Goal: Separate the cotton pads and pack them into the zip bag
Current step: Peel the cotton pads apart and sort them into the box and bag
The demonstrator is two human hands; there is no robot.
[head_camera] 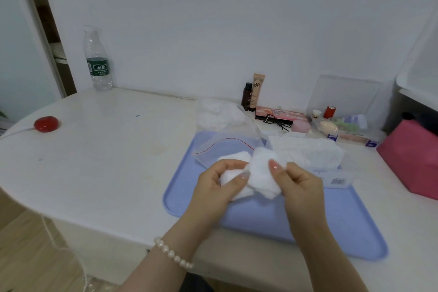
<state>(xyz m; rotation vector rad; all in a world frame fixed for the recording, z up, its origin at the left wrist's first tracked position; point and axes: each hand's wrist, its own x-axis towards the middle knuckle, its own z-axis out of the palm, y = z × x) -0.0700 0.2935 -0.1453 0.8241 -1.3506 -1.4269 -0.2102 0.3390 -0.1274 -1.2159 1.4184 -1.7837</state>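
Both hands are up over the tray (260, 216), working a clump of pads (257, 173). My left hand (213, 187) is curled round the left part of the clump, thumb pinching it from the front. My right hand (301, 182) pinches the right part between thumb and fingers. The clump is in the air between them, just in front of the zip bag (227, 147).

The bag lies on the far end of the tray, red zip line visible, mouth looks open toward me. The pack (315, 154) with the rest of the pads sits to its right, touching or just beside it; can't tell which.

Risks as I see them:
- Pads are soft and fibrous. If I pull too fast they probably tear or fluff instead of peeling apart cleanly.
- I can't see the layer edges under my fingers, so I may peel off two stuck together.
- The grip is a light pinch on both sides. A freed pad could drop onto the tray or past the near edge to the floor.
- Nothing holds the bag. Pushing pads in one-handed will likely slide it or fold the mouth shut.
- A second pile of white cotton (218, 114) sits behind the bag; reaching over could knock it.
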